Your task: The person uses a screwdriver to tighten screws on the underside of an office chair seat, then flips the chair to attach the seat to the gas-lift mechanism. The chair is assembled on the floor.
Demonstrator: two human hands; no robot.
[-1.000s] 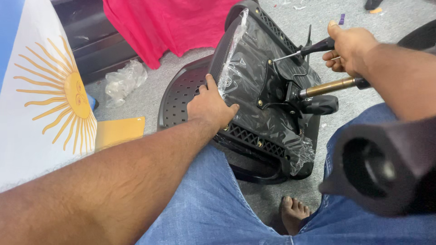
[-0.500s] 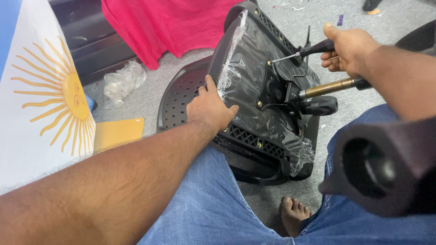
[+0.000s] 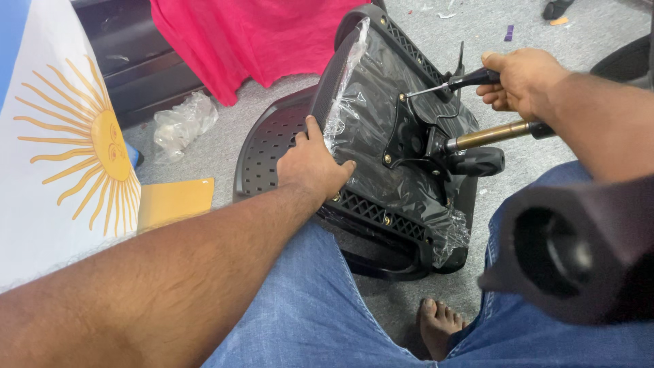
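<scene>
Standing over the work, one sees a white flag (image 3: 61,150) with a yellow sun hanging at far left, a yellow board (image 3: 174,202) and a crumpled bag (image 3: 180,123) on the grey floor (image 3: 218,153) beside it, all well clear of either hand. A red cloth (image 3: 252,37) drapes over dark furniture behind.

Left hand (image 3: 313,163): pressed flat on the near edge of the seat (image 3: 381,123), fingers spread, thumb hooked toward the plastic wrap (image 3: 347,75). It closes on nothing; it appears to brace the seat, which stands tilted on edge with its underside facing the person. Just left of that hand lies a perforated black shell (image 3: 269,146), touching the seat.

Between the hands, the black metal plate (image 3: 415,133) sits on the seat's underside, several bolt heads visible around it. A brass-coloured cylinder (image 3: 487,135) projects from the plate toward the right.

Right hand (image 3: 521,82): closed firmly round the dark handle of a screwdriver (image 3: 449,85), whose thin shaft runs left to a fastener at the plate's upper corner. The tilt of the seat likely serves to present that fastener to the tool.

Below the right hand, a blurred black tube (image 3: 572,252) rests across the person's jeans; a bare foot (image 3: 439,327) shows beneath.
</scene>
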